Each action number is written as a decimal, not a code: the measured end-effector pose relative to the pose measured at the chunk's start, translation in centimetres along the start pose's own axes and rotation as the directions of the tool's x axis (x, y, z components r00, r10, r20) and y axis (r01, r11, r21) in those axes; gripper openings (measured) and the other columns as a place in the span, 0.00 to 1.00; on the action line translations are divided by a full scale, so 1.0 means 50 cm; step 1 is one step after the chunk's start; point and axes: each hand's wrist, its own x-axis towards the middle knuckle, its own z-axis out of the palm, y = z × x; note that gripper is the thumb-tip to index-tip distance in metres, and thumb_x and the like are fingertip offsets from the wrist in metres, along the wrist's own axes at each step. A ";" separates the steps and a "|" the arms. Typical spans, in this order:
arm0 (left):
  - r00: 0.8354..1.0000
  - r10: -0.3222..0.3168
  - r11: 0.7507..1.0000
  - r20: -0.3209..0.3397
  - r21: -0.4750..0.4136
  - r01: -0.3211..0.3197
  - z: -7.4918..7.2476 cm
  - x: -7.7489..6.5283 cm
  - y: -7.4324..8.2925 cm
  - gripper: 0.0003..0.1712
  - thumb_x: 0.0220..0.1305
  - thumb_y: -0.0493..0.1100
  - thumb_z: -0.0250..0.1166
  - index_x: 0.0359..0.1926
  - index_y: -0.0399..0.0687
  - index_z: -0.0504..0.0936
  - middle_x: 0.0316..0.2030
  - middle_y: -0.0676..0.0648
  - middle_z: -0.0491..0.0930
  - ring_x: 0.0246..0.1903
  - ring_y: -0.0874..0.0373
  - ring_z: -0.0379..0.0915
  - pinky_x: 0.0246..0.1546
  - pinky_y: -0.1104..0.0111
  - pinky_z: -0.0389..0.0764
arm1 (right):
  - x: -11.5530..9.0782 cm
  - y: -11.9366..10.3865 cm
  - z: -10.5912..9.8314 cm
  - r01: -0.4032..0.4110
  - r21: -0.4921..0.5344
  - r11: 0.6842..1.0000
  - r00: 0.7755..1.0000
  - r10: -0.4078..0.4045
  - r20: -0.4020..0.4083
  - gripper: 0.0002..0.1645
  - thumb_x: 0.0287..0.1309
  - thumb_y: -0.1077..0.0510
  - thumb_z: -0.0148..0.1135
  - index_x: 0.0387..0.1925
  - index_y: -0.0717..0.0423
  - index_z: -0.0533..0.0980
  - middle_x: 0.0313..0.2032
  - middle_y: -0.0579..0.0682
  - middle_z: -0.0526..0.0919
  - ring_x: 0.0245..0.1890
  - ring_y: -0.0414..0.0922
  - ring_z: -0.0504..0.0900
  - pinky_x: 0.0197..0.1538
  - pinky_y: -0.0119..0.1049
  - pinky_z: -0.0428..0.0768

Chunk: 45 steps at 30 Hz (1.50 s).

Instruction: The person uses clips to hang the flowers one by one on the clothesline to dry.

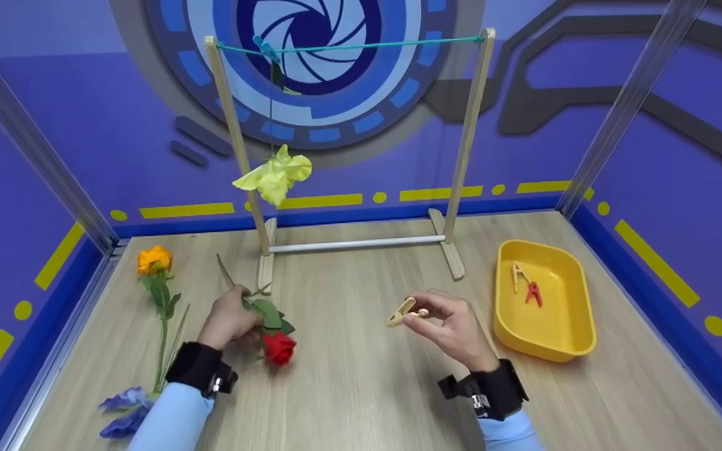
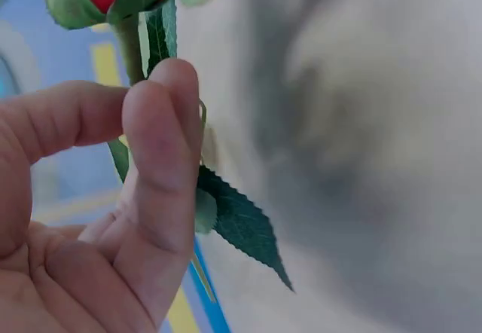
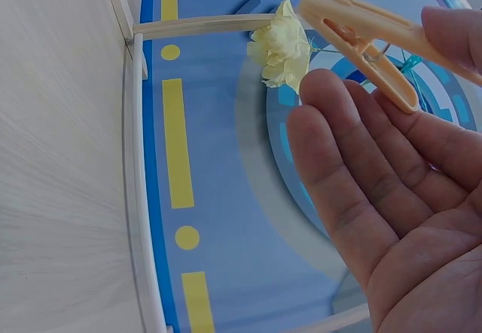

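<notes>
My left hand (image 1: pixel 228 318) pinches the stem of a red rose (image 1: pixel 279 348) between thumb and fingers, low over the table. Its bloom points toward me, and the stem runs back past the hand; in the left wrist view a dark green leaf (image 2: pixel 245 224) hangs below the fingers. In my right hand (image 1: pixel 452 321) is a light orange clothespin (image 3: pixel 369 43), gripped by thumb and index finger, the other fingers extended. A yellow flower (image 1: pixel 276 175) hangs upside down from a green cord (image 1: pixel 367 46), clipped by a blue clothespin (image 1: pixel 266 49).
The cord spans a wooden frame (image 1: pixel 470 131) with a white crossbar (image 1: pixel 355 244) at the back. At right stands a yellow bin (image 1: pixel 561 326) containing a beige clothespin (image 1: pixel 517 275) and a red clothespin (image 1: pixel 533 294). An orange flower (image 1: pixel 154 259) and a blue-purple flower (image 1: pixel 128 413) lie at left.
</notes>
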 end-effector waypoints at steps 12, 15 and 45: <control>0.986 0.084 0.991 -0.144 -0.092 -0.098 0.118 -0.077 0.107 0.30 0.50 0.28 0.66 0.57 0.24 0.73 0.26 0.39 0.82 0.19 0.52 0.79 0.20 0.67 0.76 | 0.000 -0.005 -0.012 0.025 0.023 0.999 0.999 -0.024 -0.022 0.14 0.56 0.74 0.71 0.46 0.68 0.83 0.38 0.59 0.88 0.39 0.36 0.85 0.45 0.27 0.84; 0.972 0.136 0.988 -0.189 -0.045 -0.147 0.155 -0.081 0.112 0.19 0.50 0.27 0.65 0.45 0.23 0.77 0.26 0.41 0.79 0.21 0.56 0.74 0.21 0.67 0.75 | 0.001 -0.006 -0.013 0.023 0.027 0.999 0.999 -0.023 -0.027 0.15 0.56 0.75 0.71 0.46 0.68 0.83 0.38 0.60 0.88 0.39 0.35 0.85 0.45 0.27 0.84; 0.742 0.667 0.607 -0.068 0.626 -0.489 0.164 -0.025 0.041 0.13 0.54 0.20 0.70 0.29 0.43 0.87 0.26 0.46 0.82 0.27 0.53 0.80 0.30 0.61 0.72 | 0.002 -0.011 -0.017 -0.023 -0.011 1.000 0.999 0.023 -0.023 0.14 0.57 0.72 0.72 0.47 0.65 0.84 0.38 0.57 0.88 0.40 0.36 0.85 0.45 0.28 0.84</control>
